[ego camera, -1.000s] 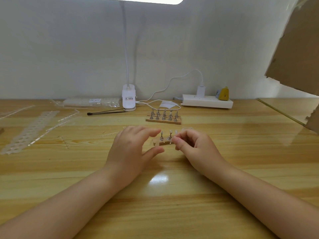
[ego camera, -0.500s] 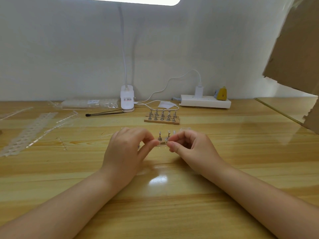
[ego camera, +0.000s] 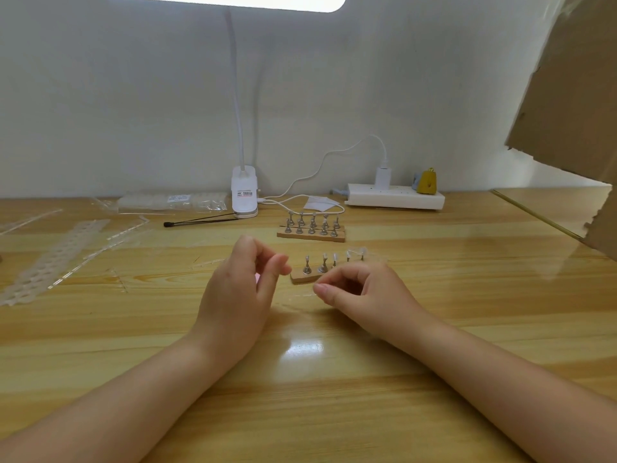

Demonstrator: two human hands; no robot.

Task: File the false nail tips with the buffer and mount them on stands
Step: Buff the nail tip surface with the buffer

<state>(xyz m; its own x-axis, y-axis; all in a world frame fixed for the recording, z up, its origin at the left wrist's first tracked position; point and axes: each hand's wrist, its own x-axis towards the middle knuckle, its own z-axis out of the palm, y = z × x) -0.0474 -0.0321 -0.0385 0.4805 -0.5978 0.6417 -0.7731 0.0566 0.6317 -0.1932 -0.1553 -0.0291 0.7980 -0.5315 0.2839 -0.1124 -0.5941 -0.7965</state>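
Item, from left: clear perforated strips (ego camera: 50, 259) on the wooden table (ego camera: 334, 396); bagged nail tips (ego camera: 173, 201) with a label too small to read; white lamp base (ego camera: 244, 192), its sticker print illegible. Left hand (ego camera: 240, 289) fingers curled, thumb meeting forefinger, contents too small to tell; near stand (ego camera: 320, 270) just beyond both hands, some posts already capped; second stand (ego camera: 312, 227) behind. Right hand (ego camera: 360, 292) likewise curled, seemingly pinching a clear tip, unconfirmed: seat it squarely on a bare post, steadying the base.

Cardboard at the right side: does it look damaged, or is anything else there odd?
Yes. The cardboard at the upper right has a ragged, torn lower edge, with a notch near the table. Nothing else stands out: both stand blocks lie flat, their pegs upright.
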